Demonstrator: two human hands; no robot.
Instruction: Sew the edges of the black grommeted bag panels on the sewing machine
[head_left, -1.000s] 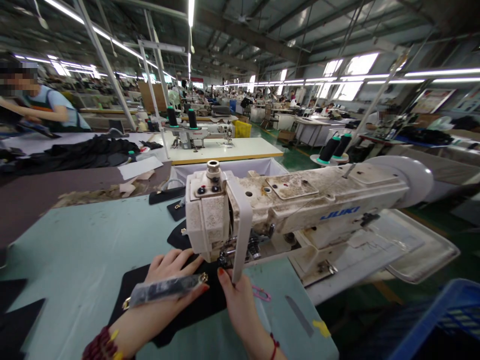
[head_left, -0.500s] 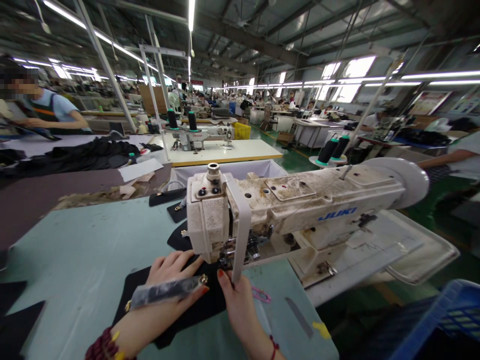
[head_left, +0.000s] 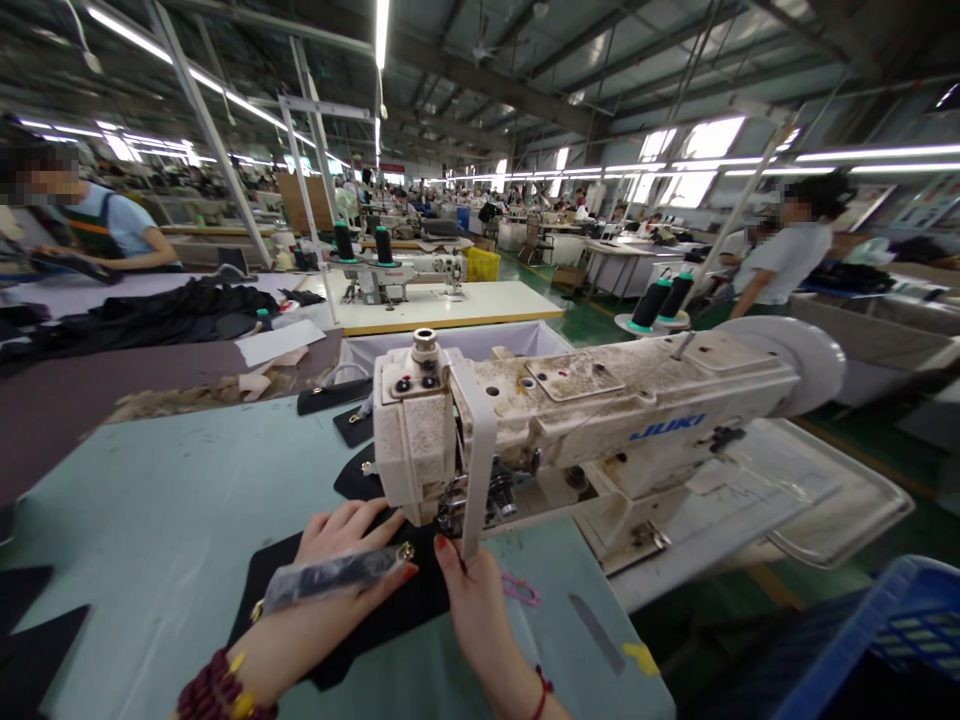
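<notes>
A worn white JUKI sewing machine (head_left: 600, 420) stands on the pale green table (head_left: 165, 500). A black fabric panel (head_left: 390, 610) lies under its needle head. My left hand (head_left: 337, 570) rests on the panel, fingers stretched flat, with a plastic-wrapped black strap with gold rings (head_left: 330, 575) lying across it under the thumb. My right hand (head_left: 469, 610) presses the panel just in front of the presser foot, fingers together and pointing at the needle.
Black pieces (head_left: 352, 400) lie behind the machine head, and a pink clip (head_left: 521, 590) sits right of my hand. A blue crate (head_left: 885, 640) is at lower right. A seated person (head_left: 90, 230) works at far left; another person (head_left: 787, 255) walks at right.
My hands and the panel have barely moved. A person in a white shirt has walked into view at the right, and the view has shifted slightly.
</notes>
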